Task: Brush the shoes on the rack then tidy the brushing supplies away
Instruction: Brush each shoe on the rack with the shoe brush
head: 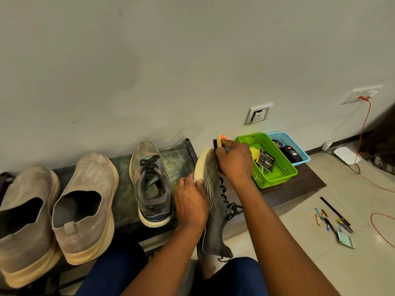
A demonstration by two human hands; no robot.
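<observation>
A dark rack (177, 159) is set against the wall. At its 3 o'clock edge a shoe (213, 201) is gripped by the left hand (190, 201); a brush (220, 144) is clasped by the right hand (235, 161). Open floor (320, 253) lies at 4 o'clock.

Rack (181, 159): two tan slip-on shoes (55, 210), one grey sneaker (151, 184)
Dark board (299, 189): green basket (269, 161), blue basket (290, 146)
Floor (310, 242): pens (333, 218), orange cable (380, 229)
</observation>
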